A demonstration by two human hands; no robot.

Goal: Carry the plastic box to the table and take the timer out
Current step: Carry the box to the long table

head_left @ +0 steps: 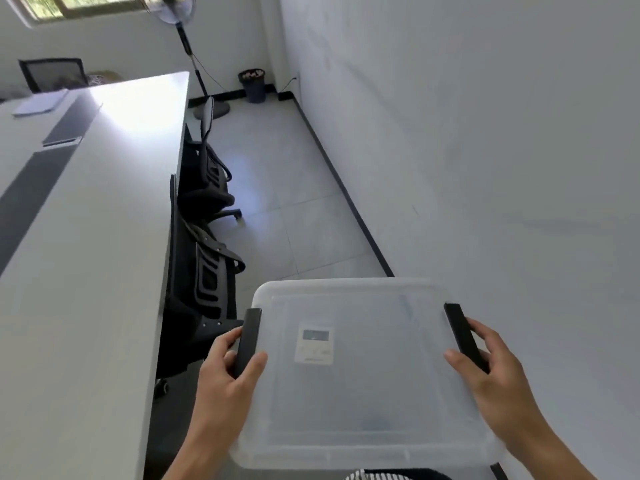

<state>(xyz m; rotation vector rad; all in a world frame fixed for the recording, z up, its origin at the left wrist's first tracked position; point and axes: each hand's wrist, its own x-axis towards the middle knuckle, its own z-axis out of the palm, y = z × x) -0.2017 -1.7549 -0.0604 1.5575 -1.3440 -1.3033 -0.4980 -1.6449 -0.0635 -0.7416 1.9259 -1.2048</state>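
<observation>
A clear plastic box [363, 403] with a frosted lid and two black side latches is held in front of me, low in the view. My left hand [225, 379] grips its left latch and my right hand [498, 375] grips its right latch. Through the lid a small white timer [314, 345] with a dark display shows inside the box. The long white table [86, 237] stretches along the left, beside the box and apart from it.
Two black office chairs [204, 237] are tucked against the table's right edge. On the table lie a paper stack [40, 102] and a dark flat device [62, 141]. A standing fan [194, 57] and a bin [253, 84] stand at the far wall. A white wall runs along the right.
</observation>
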